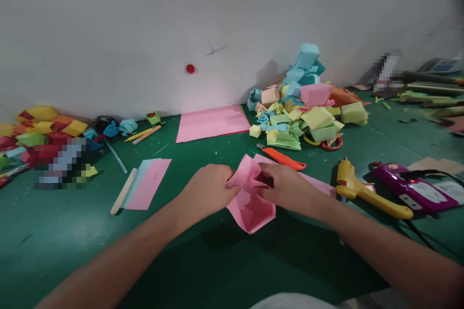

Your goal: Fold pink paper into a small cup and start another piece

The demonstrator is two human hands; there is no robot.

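A partly folded piece of pink paper [250, 212] is held between my two hands above the green table, its lower part opened out like a small box. My left hand [213, 184] pinches its left edge. On the other side my right hand [284, 184] grips the upper right edge, with some fingertips hidden behind the paper. Just beyond my right hand lie an orange utility knife [284, 158] and a flat pink strip of paper [319, 184].
A yellow glue gun [369, 195] and a purple device [416, 188] lie at right. Folded paper pieces [315, 118] are heaped by the white wall. Flat pink sheets [213, 124] lie at the back. Left are paper strips [148, 186], a wooden stick [123, 190] and colourful folded shapes [43, 128].
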